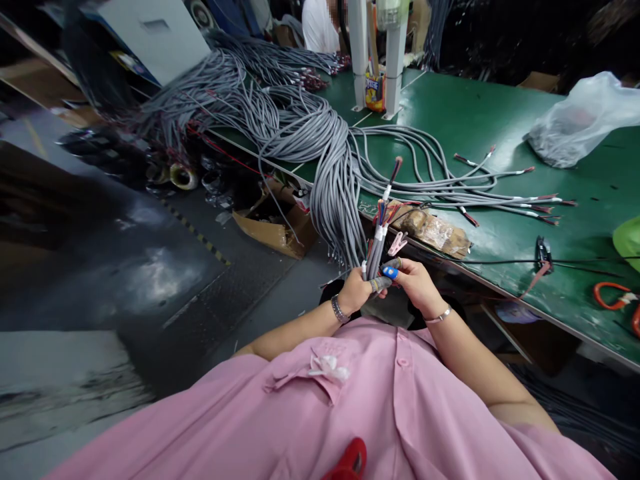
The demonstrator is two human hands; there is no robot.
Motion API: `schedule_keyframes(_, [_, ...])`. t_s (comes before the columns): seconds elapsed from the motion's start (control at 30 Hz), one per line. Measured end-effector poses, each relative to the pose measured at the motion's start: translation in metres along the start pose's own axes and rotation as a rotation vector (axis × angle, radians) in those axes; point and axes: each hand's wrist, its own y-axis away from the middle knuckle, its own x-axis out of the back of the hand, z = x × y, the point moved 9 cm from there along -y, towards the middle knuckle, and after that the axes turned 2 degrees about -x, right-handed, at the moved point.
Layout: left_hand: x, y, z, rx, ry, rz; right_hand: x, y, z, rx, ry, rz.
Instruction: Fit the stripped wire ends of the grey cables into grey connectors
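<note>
My left hand (356, 291) grips a small bunch of grey cables (376, 247) upright, their stripped coloured wire ends fanned at the top. My right hand (413, 280) meets it from the right, fingertips wrapped in tape and pinching the same bunch low down; a blue fingertip cover shows between the hands. A pink clip (397, 243) sits just above my right fingers. Both hands hover in front of the green bench edge (500, 283), above my lap.
A thick hank of grey cables (330, 153) drapes over the bench edge. Several loose cables (475, 190) lie spread on the green top. A taped brown block (437, 233), clear plastic bag (580, 120), red-handled tool (615, 297) and floor cardboard box (277, 230) are nearby. A person in white stands far back.
</note>
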Motion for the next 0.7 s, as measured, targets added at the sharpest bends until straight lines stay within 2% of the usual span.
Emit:
schedule_keyframes(0.1, [0.004, 0.0, 0.0, 0.006, 0.064, 0.057, 0.013, -0.001, 0.008, -0.012, -0.009, 0.074])
schedule_keyframes(0.2, [0.007, 0.0, 0.001, 0.021, 0.127, 0.108, 0.024, -0.001, 0.018, -0.049, -0.116, 0.082])
schedule_keyframes(0.33, [0.006, -0.001, 0.006, 0.015, 0.18, 0.108, 0.04, -0.009, 0.03, -0.15, -0.377, 0.14])
schedule_keyframes(0.43, [0.004, -0.004, 0.01, 0.02, 0.231, 0.105, 0.038, -0.022, 0.031, -0.187, -0.452, 0.147])
schedule_keyframes(0.53, [-0.002, -0.009, 0.015, 0.013, 0.254, 0.074, 0.027, -0.032, 0.021, -0.118, -0.393, 0.121])
schedule_keyframes(0.7, [-0.008, -0.016, 0.016, 0.038, 0.278, 0.042, 0.036, -0.03, 0.006, 0.122, -0.208, 0.354])
